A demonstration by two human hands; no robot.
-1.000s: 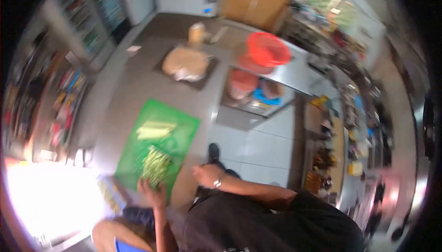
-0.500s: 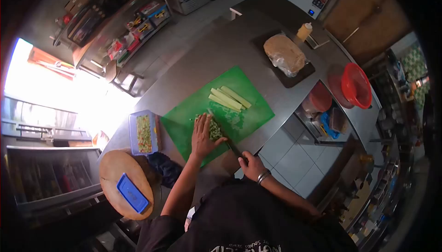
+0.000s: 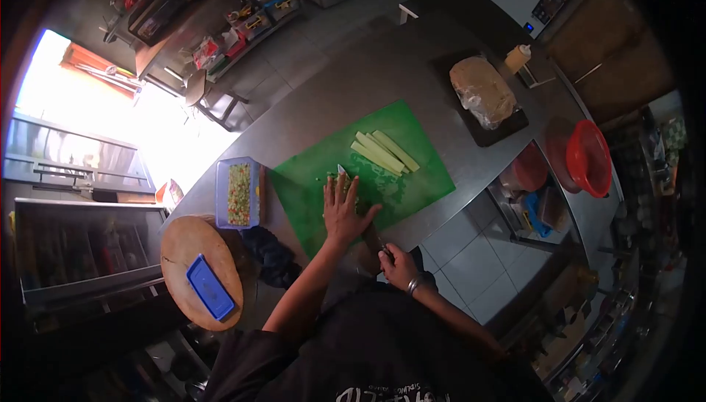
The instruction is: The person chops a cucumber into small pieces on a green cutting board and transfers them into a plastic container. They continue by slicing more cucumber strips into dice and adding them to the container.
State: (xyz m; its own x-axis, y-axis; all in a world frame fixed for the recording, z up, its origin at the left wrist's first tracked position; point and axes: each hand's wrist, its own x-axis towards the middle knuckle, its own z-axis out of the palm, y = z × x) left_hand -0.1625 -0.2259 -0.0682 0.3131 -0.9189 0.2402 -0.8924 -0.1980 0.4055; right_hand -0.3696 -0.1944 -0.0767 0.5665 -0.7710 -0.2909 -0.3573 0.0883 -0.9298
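Observation:
My left hand [image 3: 344,214] lies flat with its fingers spread, over the blade of a knife and finely chopped green pieces [image 3: 360,203]. My right hand [image 3: 399,268] is wrapped round the handle of that knife [image 3: 373,240]. Its tip shows just past my left fingertips, while most of the blade is hidden under the hand. Beneath them is a green cutting board [image 3: 434,174]. Several pale green vegetable sticks [image 3: 385,153] lie together on its far part, beside wet patches.
Left of the board stands a plastic container [image 3: 220,196] of diced vegetables. Nearer me, a blue lid [image 3: 210,287] rests on a round wooden board [image 3: 176,255], beside a dark cloth [image 3: 268,256]. At right are a wrapped loaf-like block [image 3: 482,90], a sauce bottle [image 3: 518,58] and a red basin [image 3: 588,159].
The view has shifted, so the table appears farther right. My left hand has spread its fingers and covers more of the chopped pieces. My right hand still grips the knife.

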